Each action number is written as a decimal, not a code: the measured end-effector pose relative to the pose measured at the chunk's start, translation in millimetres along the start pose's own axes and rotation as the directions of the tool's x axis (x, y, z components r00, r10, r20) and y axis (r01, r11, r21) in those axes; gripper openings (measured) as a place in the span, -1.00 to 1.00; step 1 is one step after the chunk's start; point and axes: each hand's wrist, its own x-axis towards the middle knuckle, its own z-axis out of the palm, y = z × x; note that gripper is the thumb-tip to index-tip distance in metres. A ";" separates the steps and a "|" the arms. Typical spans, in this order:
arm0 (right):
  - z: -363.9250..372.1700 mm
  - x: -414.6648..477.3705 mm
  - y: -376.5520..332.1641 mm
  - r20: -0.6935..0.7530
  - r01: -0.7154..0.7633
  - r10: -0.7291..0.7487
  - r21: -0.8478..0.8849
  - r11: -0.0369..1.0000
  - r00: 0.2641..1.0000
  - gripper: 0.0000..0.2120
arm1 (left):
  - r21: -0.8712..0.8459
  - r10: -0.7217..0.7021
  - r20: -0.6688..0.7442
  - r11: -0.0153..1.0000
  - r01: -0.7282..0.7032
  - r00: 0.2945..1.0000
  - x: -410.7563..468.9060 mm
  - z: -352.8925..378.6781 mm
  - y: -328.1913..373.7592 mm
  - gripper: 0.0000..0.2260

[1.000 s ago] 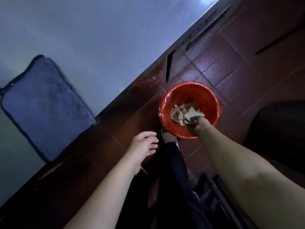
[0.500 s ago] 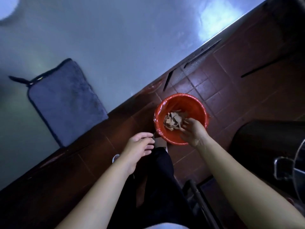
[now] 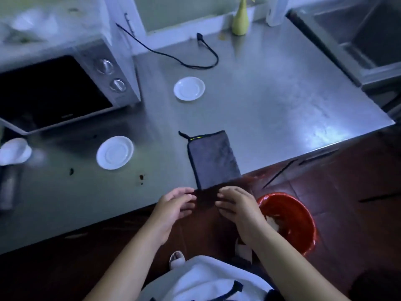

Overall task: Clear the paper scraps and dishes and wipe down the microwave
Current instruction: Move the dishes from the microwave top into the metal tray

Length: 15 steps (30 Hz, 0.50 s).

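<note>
Head view. The paper scraps (image 3: 273, 222) lay in the red bucket (image 3: 303, 216) on the floor, at 3 o'clock from the right hand (image 3: 238, 209). The right hand and the left hand (image 3: 173, 207) were empty, fingers relaxed. Judged next step: collect the dishes. The near saucer (image 3: 115, 152) sat on the tabletop (image 3: 282, 94) at 10 o'clock and the far saucer (image 3: 189, 88) at 12 o'clock, behind the folded cloth (image 3: 212, 161). The microwave (image 3: 65, 83) stood at 10 o'clock.

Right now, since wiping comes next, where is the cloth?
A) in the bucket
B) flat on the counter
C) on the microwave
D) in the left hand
B: the cloth lies flat on the counter, at its near edge.
</note>
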 end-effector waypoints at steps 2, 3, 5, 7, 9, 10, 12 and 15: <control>37.1 -17.3 5.8 0.047 0.035 -0.034 -0.022 0.999 0.998 -0.88 | -0.071 0.042 -0.036 0.996 -0.045 0.998 -15.9 -41.8 2.3 -0.85; 55.3 -24.8 8.6 0.068 0.047 -0.045 -0.033 0.998 0.997 -0.89 | -0.101 0.063 -0.045 0.993 -0.067 0.997 -22.3 -62.2 2.5 -0.85; 88.2 -37.2 15.7 0.099 0.066 -0.060 -0.065 0.996 0.993 -0.90 | -0.141 0.081 -0.057 0.986 -0.088 0.995 -33.2 -99.7 2.2 -0.85; 116.1 -47.0 22.8 0.116 0.095 -0.084 -0.090 0.991 0.990 -0.91 | -0.167 0.090 -0.073 0.981 -0.101 0.993 -40.5 -132.0 0.2 -0.85; 140.2 -52.5 28.9 0.138 0.133 -0.116 -0.115 0.984 0.984 -0.91 | -0.198 0.107 -0.088 0.972 -0.122 0.990 -42.5 -159.8 -2.0 -0.85; 149.9 -54.9 32.5 0.141 0.142 -0.124 -0.126 0.982 0.982 -0.92 | -0.212 0.106 -0.093 0.969 -0.124 0.990 -42.2 -171.5 -2.9 -0.85; 166.0 -60.2 41.3 0.141 0.146 -0.125 -0.146 0.978 0.982 -0.92 | -0.237 0.095 -0.111 0.964 -0.119 0.989 -41.5 -190.2 -5.6 -0.85; 180.7 -61.7 51.9 0.111 0.133 -0.116 -0.158 0.978 0.987 -0.92 | -0.288 0.080 -0.117 0.951 -0.111 0.990 -38.1 -210.1 -10.0 -0.85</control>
